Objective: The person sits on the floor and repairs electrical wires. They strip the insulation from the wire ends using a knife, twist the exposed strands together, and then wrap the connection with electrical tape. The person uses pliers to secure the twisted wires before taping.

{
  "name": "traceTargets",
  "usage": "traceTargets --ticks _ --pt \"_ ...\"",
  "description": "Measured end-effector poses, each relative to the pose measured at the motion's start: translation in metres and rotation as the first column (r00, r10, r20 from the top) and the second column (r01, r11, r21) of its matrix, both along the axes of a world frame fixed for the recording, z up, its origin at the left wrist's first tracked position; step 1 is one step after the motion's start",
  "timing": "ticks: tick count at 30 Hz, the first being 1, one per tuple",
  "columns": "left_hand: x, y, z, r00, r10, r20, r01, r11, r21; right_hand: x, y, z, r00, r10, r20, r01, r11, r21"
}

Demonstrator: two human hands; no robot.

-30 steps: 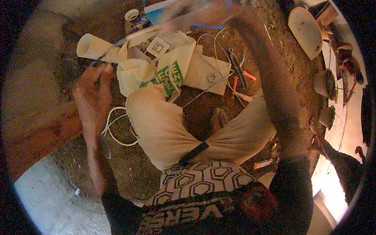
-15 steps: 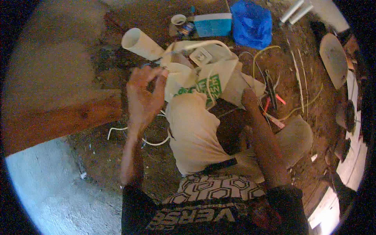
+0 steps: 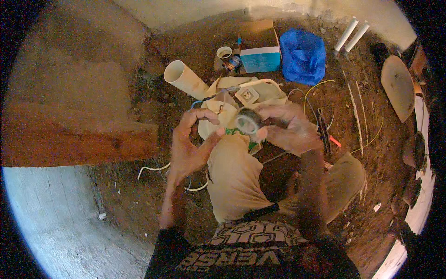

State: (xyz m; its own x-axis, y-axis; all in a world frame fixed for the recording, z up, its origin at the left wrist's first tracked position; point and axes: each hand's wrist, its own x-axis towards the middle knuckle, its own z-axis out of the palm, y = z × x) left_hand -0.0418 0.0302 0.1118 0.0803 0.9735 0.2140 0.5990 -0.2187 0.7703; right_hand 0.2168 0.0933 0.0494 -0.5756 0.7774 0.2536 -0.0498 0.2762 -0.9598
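Observation:
My two hands meet over my knees, above my tan trousers [image 3: 237, 181]. Between them is a small grey roll of tape [image 3: 247, 123], its open ring facing up. My right hand [image 3: 288, 129] grips the roll from the right. My left hand [image 3: 190, 139] curls in from the left, with its thumb and fingertips at the roll's edge. Just beyond the hands lies a cream cloth bag [image 3: 269, 90] with a white socket plate [image 3: 246, 96] on it.
I sit on a dirt floor. A cream pipe [image 3: 186, 79], a white cup [image 3: 224, 52], a teal box [image 3: 260, 59] and a blue plastic bag [image 3: 302, 56] lie ahead. Red-handled tools [image 3: 327, 132] are at my right, white wire [image 3: 153, 168] and a wooden beam [image 3: 69, 139] at my left.
My right hand has come up from the tools on the ground and joined my left hand at the tape roll. The view has tilted further forward.

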Motion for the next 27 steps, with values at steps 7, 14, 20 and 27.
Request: traceTargets --ticks 7,14,20,27 --pt "0.012 -0.013 0.007 0.991 -0.083 -0.101 0.094 0.989 0.112 -0.038 -0.026 0.014 0.976 0.098 -0.195 -0.165 0.917 -0.364" --pt "0.024 -0.013 0.007 0.995 0.069 -0.073 -0.065 0.997 0.051 -0.048 -0.03 -0.001 0.927 0.037 -0.374 -0.054 0.998 -0.036" --pt "0.009 -0.014 -0.005 0.999 -0.026 0.027 0.027 0.999 -0.041 -0.042 -0.034 0.019 0.892 0.017 -0.452 -0.13 0.967 -0.22" --pt "0.013 -0.016 0.005 0.996 -0.059 0.06 0.058 0.998 0.007 -0.047 -0.033 0.014 0.926 -0.044 -0.375 -0.017 0.987 -0.159"
